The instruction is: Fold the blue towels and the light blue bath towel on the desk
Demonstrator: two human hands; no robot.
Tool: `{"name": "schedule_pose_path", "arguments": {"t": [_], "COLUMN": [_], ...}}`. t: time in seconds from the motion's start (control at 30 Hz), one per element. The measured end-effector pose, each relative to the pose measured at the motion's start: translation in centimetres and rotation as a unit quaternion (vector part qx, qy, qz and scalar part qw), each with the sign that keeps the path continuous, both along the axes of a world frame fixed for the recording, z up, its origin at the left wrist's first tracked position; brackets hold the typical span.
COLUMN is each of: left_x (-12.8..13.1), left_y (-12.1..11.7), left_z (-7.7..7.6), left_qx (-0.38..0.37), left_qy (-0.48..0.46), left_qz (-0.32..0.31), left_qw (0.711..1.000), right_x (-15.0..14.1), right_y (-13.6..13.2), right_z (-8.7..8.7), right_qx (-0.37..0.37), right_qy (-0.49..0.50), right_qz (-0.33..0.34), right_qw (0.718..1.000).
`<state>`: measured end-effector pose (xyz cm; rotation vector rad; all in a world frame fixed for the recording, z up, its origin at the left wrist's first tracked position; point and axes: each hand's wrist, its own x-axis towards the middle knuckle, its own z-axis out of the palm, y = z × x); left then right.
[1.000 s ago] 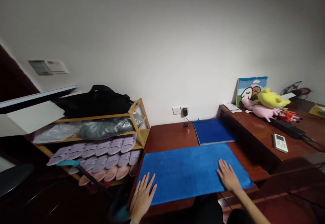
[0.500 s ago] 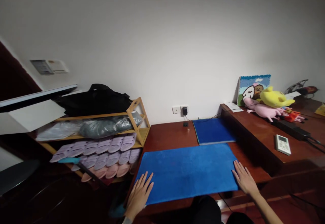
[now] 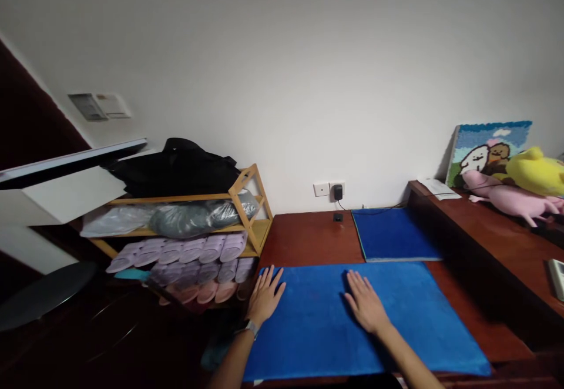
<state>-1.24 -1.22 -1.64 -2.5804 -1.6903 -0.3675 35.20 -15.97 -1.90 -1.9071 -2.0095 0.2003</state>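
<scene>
A bright blue cloth lies spread flat over the front part of the reddish-brown wooden desk. My left hand rests palm down on the cloth's far left corner, fingers spread, with a watch on the wrist. On the middle of the cloth, towards its far edge, my right hand lies flat with its fingers stretched out. Neither hand grips anything. Behind the cloth sits a darker blue folded cloth with a pale edge.
A wooden rack at the left holds slippers, plastic-wrapped items and a black bag. The raised desk side at the right bears plush toys and a picture. A plugged adapter trails a cable.
My right hand has moved left from the cloth's right edge to its middle. My left hand has slid forward to the far left corner. The view has shifted left.
</scene>
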Motion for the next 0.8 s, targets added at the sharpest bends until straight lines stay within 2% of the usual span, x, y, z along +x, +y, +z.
{"name": "schedule_pose_path", "arguments": {"t": [0.1, 0.2, 0.3, 0.43, 0.5, 0.57, 0.63, 0.8], "left_x": [0.0, -0.5, -0.8, -0.7, -0.7, -0.6, -0.5, -0.5], "left_y": [0.9, 1.2, 1.3, 1.6, 1.7, 1.7, 1.7, 1.8], "left_z": [-1.0, -1.8, -2.3, -2.7, -2.6, -2.5, -2.3, -2.1], "left_qx": [-0.009, 0.000, 0.007, 0.018, 0.021, 0.021, 0.021, 0.032], "left_qy": [0.008, 0.007, 0.001, -0.013, -0.014, -0.011, -0.005, 0.002], "left_qz": [0.016, 0.013, 0.012, 0.012, 0.012, 0.013, 0.014, 0.008], "left_qw": [1.000, 1.000, 1.000, 1.000, 1.000, 1.000, 1.000, 0.999], "right_x": [-2.8, -0.7, 5.9, 17.7, 22.4, 25.3, 26.3, 25.4], "right_y": [2.2, 2.7, 1.9, -1.0, -2.6, -3.7, -4.3, -4.3], "right_z": [-0.6, -1.6, -2.5, -3.6, -4.1, -4.3, -4.3, -3.3], "right_qx": [-0.009, -0.021, -0.048, -0.079, -0.098, -0.106, -0.104, -0.101], "right_qy": [0.009, -0.003, -0.028, -0.074, -0.082, -0.078, -0.071, -0.057], "right_qz": [0.037, -0.010, -0.096, -0.197, -0.226, -0.222, -0.211, -0.213], "right_qw": [0.999, 1.000, 0.994, 0.974, 0.966, 0.966, 0.969, 0.970]}}
